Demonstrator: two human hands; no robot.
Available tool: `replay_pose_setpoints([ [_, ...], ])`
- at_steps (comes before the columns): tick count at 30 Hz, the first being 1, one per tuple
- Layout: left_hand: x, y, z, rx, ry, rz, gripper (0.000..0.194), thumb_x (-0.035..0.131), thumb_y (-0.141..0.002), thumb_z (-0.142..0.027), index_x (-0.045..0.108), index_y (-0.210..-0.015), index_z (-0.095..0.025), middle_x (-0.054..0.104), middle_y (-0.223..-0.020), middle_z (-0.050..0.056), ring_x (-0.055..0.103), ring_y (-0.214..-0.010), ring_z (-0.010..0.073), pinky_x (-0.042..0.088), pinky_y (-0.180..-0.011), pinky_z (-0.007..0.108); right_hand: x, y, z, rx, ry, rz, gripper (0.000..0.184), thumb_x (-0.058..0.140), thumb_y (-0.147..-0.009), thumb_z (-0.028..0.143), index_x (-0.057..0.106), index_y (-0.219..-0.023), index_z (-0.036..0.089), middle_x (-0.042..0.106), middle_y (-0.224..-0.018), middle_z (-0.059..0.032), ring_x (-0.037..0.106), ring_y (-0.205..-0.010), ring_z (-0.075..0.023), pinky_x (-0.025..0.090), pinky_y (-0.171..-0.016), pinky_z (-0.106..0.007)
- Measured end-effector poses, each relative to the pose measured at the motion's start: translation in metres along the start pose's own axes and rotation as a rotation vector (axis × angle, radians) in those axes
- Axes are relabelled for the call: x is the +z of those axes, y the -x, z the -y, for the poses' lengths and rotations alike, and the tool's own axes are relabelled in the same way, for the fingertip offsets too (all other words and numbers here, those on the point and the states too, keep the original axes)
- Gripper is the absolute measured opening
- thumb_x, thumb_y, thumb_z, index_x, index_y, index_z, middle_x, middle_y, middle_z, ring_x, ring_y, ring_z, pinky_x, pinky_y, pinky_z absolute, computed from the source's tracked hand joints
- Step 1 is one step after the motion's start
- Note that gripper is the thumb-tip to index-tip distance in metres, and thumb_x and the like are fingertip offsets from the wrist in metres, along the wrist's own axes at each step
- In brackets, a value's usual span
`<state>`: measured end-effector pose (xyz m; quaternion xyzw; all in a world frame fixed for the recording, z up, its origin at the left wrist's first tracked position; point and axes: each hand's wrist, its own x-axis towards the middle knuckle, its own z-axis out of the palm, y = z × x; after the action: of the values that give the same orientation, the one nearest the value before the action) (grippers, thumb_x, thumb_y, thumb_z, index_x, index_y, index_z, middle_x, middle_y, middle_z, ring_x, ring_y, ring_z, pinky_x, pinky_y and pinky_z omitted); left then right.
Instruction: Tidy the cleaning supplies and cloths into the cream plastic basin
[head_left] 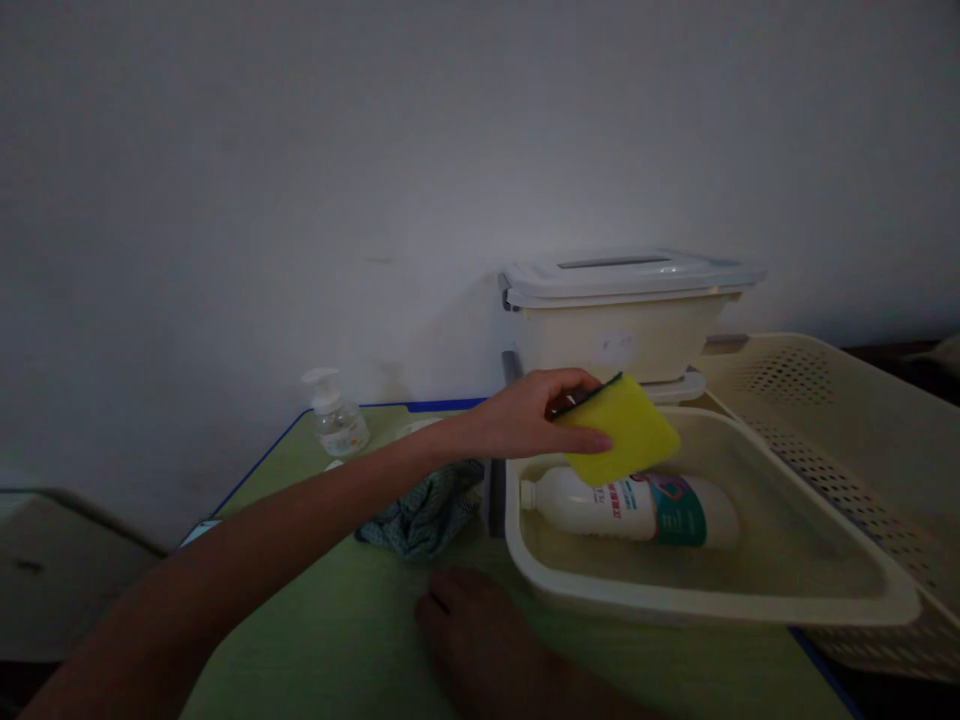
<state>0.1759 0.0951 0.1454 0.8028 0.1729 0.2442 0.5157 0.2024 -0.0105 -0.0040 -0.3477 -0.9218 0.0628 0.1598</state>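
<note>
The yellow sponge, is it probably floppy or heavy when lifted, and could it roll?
Probably not floppy: the yellow sponge juts out flat from the left hand. Likely light, since a pinch near one edge seems enough. Its flat face suggests sliding, not rolling.

Dim light; wall point(420, 190) palest above lidded box point(570, 335); faint shadow above surface's point(322, 610) back edge; right hand point(480, 630) dark, details soft.

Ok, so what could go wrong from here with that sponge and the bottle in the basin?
The left hand pinches the yellow sponge near one edge, so it might slip and drop. The white bottle lies on its side in the basin, so it could leak if its cap is loose.
</note>
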Motion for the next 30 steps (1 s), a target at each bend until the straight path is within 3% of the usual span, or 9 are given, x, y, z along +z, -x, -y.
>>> replay_pose_setpoints([
  [3,0.006,-0.013,0.004,0.059,-0.152,-0.038,0.034,0.062,-0.069,-0.019,0.039,-0.094,-0.016,0.053,-0.089,0.004,0.053,-0.08,0.0147,0.042,-0.07,0.028,-0.001,-0.001,-0.001,-0.008,-0.007,0.022,0.013,0.05,-0.076,0.013,0.057,-0.087,0.015,0.062,-0.085,-0.0053,0.056,-0.077,-0.0178,0.047,-0.071,-0.028],
  [6,0.012,-0.025,0.004,0.09,-0.443,-0.04,0.032,0.059,-0.07,-0.015,0.033,-0.09,-0.019,0.048,-0.087,0.003,0.05,-0.076,0.014,0.041,-0.067,0.028,-0.001,-0.002,-0.003,-0.029,-0.024,0.048,0.014,0.051,-0.077,0.014,0.058,-0.089,0.014,0.063,-0.086,-0.0061,0.057,-0.08,-0.0188,0.048,-0.071,-0.028],
  [11,0.025,-0.048,0.007,0.227,-0.82,0.244,0.023,0.049,-0.074,-0.008,0.036,-0.09,-0.018,0.05,-0.092,0.005,0.052,-0.081,0.0166,0.042,-0.072,0.031,0.005,-0.004,-0.005,-0.003,-0.045,0.103,0.013,0.053,-0.078,0.017,0.058,-0.09,0.014,0.062,-0.088,-0.0059,0.058,-0.082,-0.0199,0.05,-0.067,-0.029],
  [15,0.04,-0.064,0.017,0.308,-1.02,0.317,0.022,0.046,-0.083,-0.017,0.038,-0.103,-0.014,0.049,-0.107,0.009,0.056,-0.083,0.0171,0.044,-0.067,0.029,0.012,-0.004,-0.007,0.005,-0.052,0.09,0.016,0.054,-0.078,0.017,0.056,-0.093,0.015,0.062,-0.091,-0.005,0.059,-0.083,-0.0195,0.051,-0.066,-0.03],
  [21,0.055,-0.077,0.034,0.381,-1.215,0.307,0.025,0.046,-0.087,-0.03,0.043,-0.105,-0.012,0.055,-0.105,0.009,0.059,-0.087,0.0194,0.044,-0.058,0.026,0.018,-0.001,-0.008,-0.036,-0.07,0.047,0.014,0.055,-0.077,0.019,0.056,-0.091,0.015,0.062,-0.089,-0.0046,0.059,-0.077,-0.0176,0.051,-0.06,-0.027],
  [26,0.059,-0.079,0.042,0.484,-1.301,0.249,0.017,0.046,-0.087,-0.021,0.049,-0.1,-0.011,0.058,-0.101,0.008,0.058,-0.089,0.0202,0.045,-0.066,0.029,0.017,-0.001,-0.007,-0.032,-0.039,0.012,0.015,0.055,-0.077,0.02,0.055,-0.092,0.016,0.061,-0.088,-0.0044,0.059,-0.077,-0.0176,0.052,-0.063,-0.028],
  [30,0.06,-0.077,0.043,0.553,-1.364,0.229,0.015,0.042,-0.089,-0.019,0.054,-0.095,-0.012,0.061,-0.1,0.008,0.056,-0.092,0.0202,0.044,-0.074,0.031,0.014,-0.002,-0.007,-0.026,-0.07,0.069,0.015,0.055,-0.077,0.019,0.055,-0.092,0.015,0.061,-0.089,-0.0048,0.059,-0.076,-0.0179,0.052,-0.063,-0.03],
])
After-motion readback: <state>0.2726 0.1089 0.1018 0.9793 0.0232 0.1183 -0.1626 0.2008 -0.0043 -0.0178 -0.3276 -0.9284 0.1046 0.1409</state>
